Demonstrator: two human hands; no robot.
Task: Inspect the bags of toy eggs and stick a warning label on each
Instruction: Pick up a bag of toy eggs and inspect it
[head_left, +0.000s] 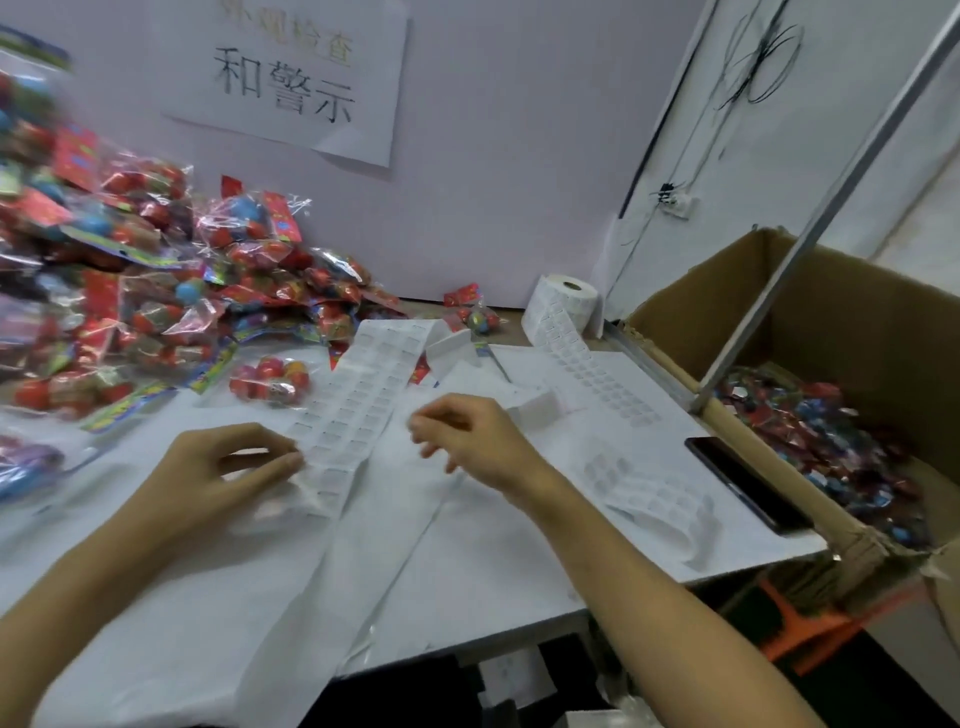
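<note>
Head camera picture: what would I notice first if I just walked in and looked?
Probably the big heap of shiny red bags of toy eggs piled at the left of the table. Next, the long strip of labels running down the middle, with the left hand pinching its edge and the right hand just beside it. On the right stands a cardboard box with more bags inside.

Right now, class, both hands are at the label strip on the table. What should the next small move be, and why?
Probably peel one label off the strip. The left hand pinches the strip's edge, while the right hand hovers beside it with curled fingers; whether it holds a label is too blurred to tell. A single bag of eggs lies just beyond the strip, a likely place for the label.
</note>
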